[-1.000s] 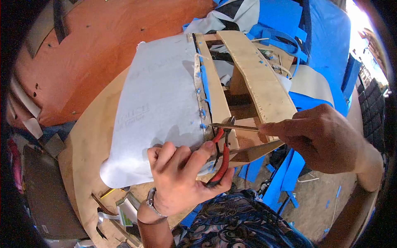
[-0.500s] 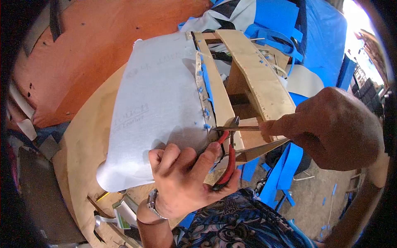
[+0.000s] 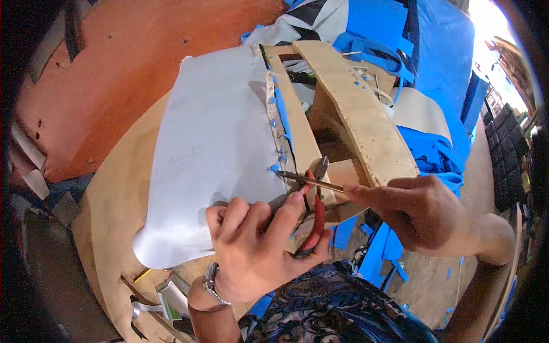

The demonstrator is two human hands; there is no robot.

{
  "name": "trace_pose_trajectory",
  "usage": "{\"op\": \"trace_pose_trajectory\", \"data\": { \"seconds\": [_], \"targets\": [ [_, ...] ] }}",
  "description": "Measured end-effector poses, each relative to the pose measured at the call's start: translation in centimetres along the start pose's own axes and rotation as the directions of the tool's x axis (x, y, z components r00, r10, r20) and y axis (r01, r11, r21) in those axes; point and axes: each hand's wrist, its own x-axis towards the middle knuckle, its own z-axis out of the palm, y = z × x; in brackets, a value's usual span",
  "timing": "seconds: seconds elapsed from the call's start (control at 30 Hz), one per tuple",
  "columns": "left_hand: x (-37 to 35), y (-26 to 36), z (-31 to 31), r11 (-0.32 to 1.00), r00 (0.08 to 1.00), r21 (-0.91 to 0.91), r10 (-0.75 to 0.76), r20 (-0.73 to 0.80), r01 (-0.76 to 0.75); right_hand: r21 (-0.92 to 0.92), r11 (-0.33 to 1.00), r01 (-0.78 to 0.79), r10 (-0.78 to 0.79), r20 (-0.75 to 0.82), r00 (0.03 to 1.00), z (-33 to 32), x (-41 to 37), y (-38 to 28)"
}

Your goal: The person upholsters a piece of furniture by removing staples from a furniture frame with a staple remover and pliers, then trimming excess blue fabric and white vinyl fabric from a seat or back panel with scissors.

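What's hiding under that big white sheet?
The white fabric sheet covers a pale wooden frame, whose bare slats show at its right edge. A round plywood tabletop lies beneath. The covered part is hidden.

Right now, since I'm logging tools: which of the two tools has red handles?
The pliers in the left hand; the right hand holds a thin, bare metal pick with no red on it.
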Motion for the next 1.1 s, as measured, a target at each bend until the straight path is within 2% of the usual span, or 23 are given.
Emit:
{"op": "trace_pose_trajectory", "data": {
  "seconds": [0.1, 0.2, 0.27, 0.5, 0.63, 0.7, 0.73, 0.77, 0.8, 0.9, 1.0, 1.1],
  "targets": [
    [0.5, 0.4, -0.1, 1.0, 1.0, 0.01, 0.002, 0.011, -0.003, -0.178, 0.984, -0.022, 0.045, 0.126, 0.991, -2.7, 0.5, -0.7],
    [0.3, 0.1, 0.1, 1.0, 1.0, 0.002, -0.01, -0.001, 0.01, -0.271, 0.962, -0.026, 0.077, 0.18, 0.981, -4.1, 1.3, -1.6],
    [0.2, 0.0, 0.3, 1.0, 1.0, -0.019, -0.017, -0.008, 0.017, -0.335, 0.942, 0.002, 0.053, 0.156, 0.986, -4.3, 1.4, -1.9],
    [0.4, 0.0, 0.3, 1.0, 1.0, -0.015, -0.016, -0.018, 0.016, -0.371, 0.928, -0.018, 0.09, 0.179, 0.98, -5.4, 1.8, -3.3],
    [0.6, -0.1, 0.2, 1.0, 1.0, -0.005, -0.017, 0.006, 0.017, -0.468, 0.88, -0.077, 0.229, 0.277, 0.933, -5.5, 2.9, -4.7],
    [0.4, -0.2, 0.2, 1.0, 1.0, -0.002, 0.003, 0.015, -0.003, -0.436, 0.896, -0.085, 0.243, 0.321, 0.915, -4.6, 2.5, -4.5],
    [0.3, -0.2, 0.3, 1.0, 1.0, 0.005, 0.012, 0.01, -0.012, -0.21, 0.968, -0.14, 0.186, 0.221, 0.957, -2.5, 0.6, -2.4],
    [0.1, -0.2, 0.2, 1.0, 1.0, 0.013, 0.021, 0.01, -0.021, 0.031, 0.991, -0.132, 0.127, 0.118, 0.985, -0.4, -1.3, -0.3],
    [0.0, -0.2, 0.2, 1.0, 1.0, 0.007, 0.021, 0.001, -0.021, 0.197, 0.98, -0.031, 0.043, -0.058, 0.997, 1.9, -2.2, 1.0],
    [0.0, -0.2, 0.5, 0.999, 0.999, 0.01, 0.043, -0.023, -0.042, 0.285, 0.958, -0.012, 0.065, -0.177, 0.982, 4.9, -2.8, 2.0],
    [-0.6, -0.4, 0.5, 0.999, 0.997, -0.004, 0.045, -0.07, -0.045, 0.375, 0.927, -0.011, 0.057, -0.111, 0.992, 5.2, -3.1, 3.2],
    [-1.2, -0.3, 0.2, 0.998, 0.993, -0.026, 0.059, -0.105, -0.062, 0.22, 0.975, -0.015, 0.02, -0.019, 1.0, 1.1, -3.5, 2.2]
  ]
}}
